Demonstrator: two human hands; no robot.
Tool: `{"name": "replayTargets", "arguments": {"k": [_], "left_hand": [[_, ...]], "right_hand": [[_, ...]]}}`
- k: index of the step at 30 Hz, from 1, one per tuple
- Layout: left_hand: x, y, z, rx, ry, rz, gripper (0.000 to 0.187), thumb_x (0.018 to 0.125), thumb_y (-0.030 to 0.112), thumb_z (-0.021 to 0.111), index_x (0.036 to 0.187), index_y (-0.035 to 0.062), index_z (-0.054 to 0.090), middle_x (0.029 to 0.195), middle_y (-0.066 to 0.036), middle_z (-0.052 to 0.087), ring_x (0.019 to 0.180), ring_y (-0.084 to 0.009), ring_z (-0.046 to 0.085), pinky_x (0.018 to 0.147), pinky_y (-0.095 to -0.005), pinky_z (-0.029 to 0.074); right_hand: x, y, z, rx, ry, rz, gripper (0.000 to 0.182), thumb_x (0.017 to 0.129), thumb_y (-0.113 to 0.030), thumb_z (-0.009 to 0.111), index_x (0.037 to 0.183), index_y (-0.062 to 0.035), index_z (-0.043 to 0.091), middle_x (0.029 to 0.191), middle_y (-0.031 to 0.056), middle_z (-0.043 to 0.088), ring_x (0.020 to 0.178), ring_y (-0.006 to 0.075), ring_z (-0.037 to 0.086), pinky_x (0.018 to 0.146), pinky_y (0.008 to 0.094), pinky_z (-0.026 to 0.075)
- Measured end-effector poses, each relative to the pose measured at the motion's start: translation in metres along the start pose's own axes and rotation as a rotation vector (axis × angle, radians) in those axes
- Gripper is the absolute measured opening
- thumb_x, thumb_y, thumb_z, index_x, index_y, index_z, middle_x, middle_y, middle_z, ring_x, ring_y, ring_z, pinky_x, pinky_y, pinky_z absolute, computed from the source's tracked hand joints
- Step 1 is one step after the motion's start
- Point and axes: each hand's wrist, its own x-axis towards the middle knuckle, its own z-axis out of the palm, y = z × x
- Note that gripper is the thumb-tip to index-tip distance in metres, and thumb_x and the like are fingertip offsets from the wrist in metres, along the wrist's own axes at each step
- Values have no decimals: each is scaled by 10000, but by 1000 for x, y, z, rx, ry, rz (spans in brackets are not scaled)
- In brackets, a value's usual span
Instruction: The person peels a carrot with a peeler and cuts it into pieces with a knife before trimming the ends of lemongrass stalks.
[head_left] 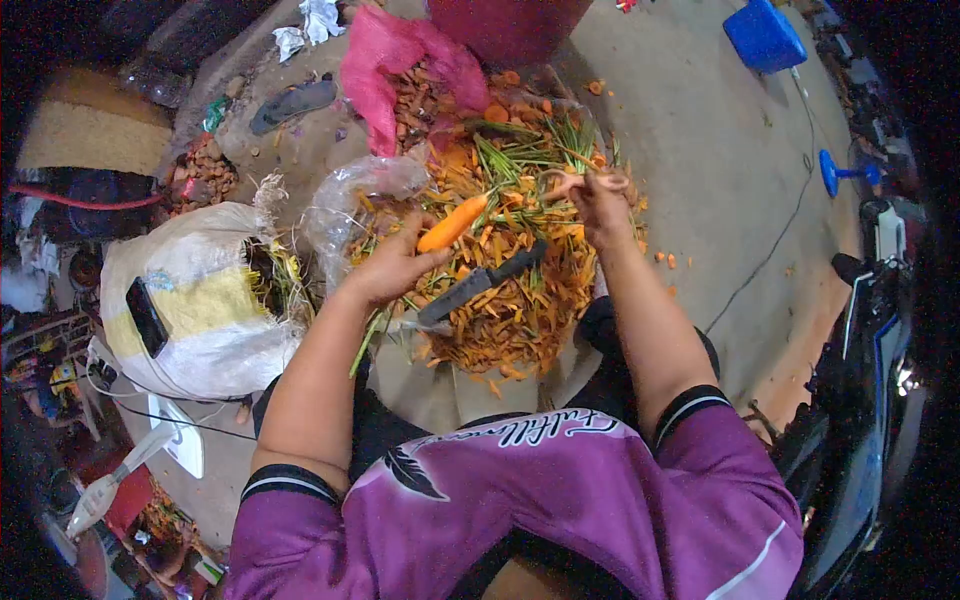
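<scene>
Head view: nearest, a big loose pile of orange strips (500,345) is heaped on the floor between the legs. The knife (483,286) is laid flat on top, probably so it's kept handy while neither hand is wrapped round it. Just beyond it, on the left, the carrot (453,223) is held in the left hand (405,262), fingers and thumb closed on its near-left end. Guessing it's gripped that way so most of the length is left sticking out past the fingers, tilted far and right. The right hand (606,208) is held well apart from the carrot, near the green stalks (510,160); too blurred to tell whether anything is clamped in it. Farther back, the pink bag (372,75) has been left beside the red tub (510,25).
</scene>
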Motion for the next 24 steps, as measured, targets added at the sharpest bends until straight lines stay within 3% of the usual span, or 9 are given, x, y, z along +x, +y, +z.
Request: {"name": "replayTargets", "arguments": {"k": [2, 4, 6, 7, 10, 14, 17, 20, 24], "left_hand": [[1, -4, -4, 58, 114, 44, 309, 780, 205, 573, 991, 61, 399, 865, -107, 507, 814, -213, 481, 716, -325, 396], [1, -10, -9, 122, 220, 117, 329, 754, 187, 596, 981, 51, 402, 872, -148, 518, 822, -273, 506, 721, -349, 400], [-4, -5, -14, 153, 283, 85, 361, 701, 155, 631, 960, 38, 409, 875, -191, 532, 829, -353, 517, 721, -392, 404], [-6, -7, -15, 197, 298, 76, 363, 694, 148, 633, 961, 38, 414, 874, -190, 535, 826, -356, 517, 719, -399, 404], [-11, -18, -16, 320, 343, 128, 379, 678, 137, 631, 998, 54, 446, 878, -183, 539, 831, -348, 519, 720, -411, 407], [-19, -19, -17, 453, 332, 169, 339, 725, 231, 590, 1015, 84, 494, 854, -156, 536, 846, -321, 514, 730, -394, 413], [-27, -6, -29, 476, 246, 12, 311, 743, 233, 580, 974, 39, 506, 952, -188, 546, 896, -349, 515, 747, -403, 413], [-20, -21, -32, 561, 318, -78, 290, 753, 229, 564, 974, 50, 507, 929, -199, 554, 872, -364, 521, 731, -420, 416], [-17, -17, -25, 565, 359, -79, 278, 756, 215, 551, 980, 56, 505, 903, -211, 559, 852, -372, 530, 718, -433, 420]], "right_hand": [[1, 19, -8, -191, -201, 228, 204, 779, -132, 582, 943, -87, 470, 777, 73, 525, 700, 124, 531, 543, 237, 465], [-20, 42, 2, -888, -258, -267, 257, 766, -132, 574, 998, -75, 477, 792, 88, 537, 725, 145, 540, 591, 291, 464], [-34, 76, 5, -1528, -391, -520, 346, 741, -121, 571, 1068, -81, 466, 826, 109, 549, 766, 199, 550, 672, 359, 451], [-32, 103, -1, -1830, -504, -499, 407, 721, -110, 571, 1110, -93, 451, 852, 122, 556, 793, 243, 554, 730, 400, 439], [-56, 132, -8, -2092, -671, -1082, 391, 773, -112, 426, 1165, -112, 424, 970, 141, 547, 912, 291, 537, 759, 430, 445], [-74, 114, 8, -2137, -1027, -338, 352, 721, -152, 557, 1025, -11, 447, 898, 150, 567, 869, 320, 558, 715, 406, 453], [-81, 112, 16, -2041, -1089, -120, 310, 765, -215, 545, 973, 5, 475, 759, 132, 582, 754, 275, 592, 621, 374, 469], [-105, 83, 29, -1715, -934, 66, 321, 810, -294, 505, 924, 6, 503, 626, 114, 550, 634, 233, 588, 546, 350, 452], [-155, 42, 50, -1272, -547, -95, 413, 839, -372, 422, 879, 29, 511, 693, 243, 548, 684, 398, 545, 609, 436, 421]]}}
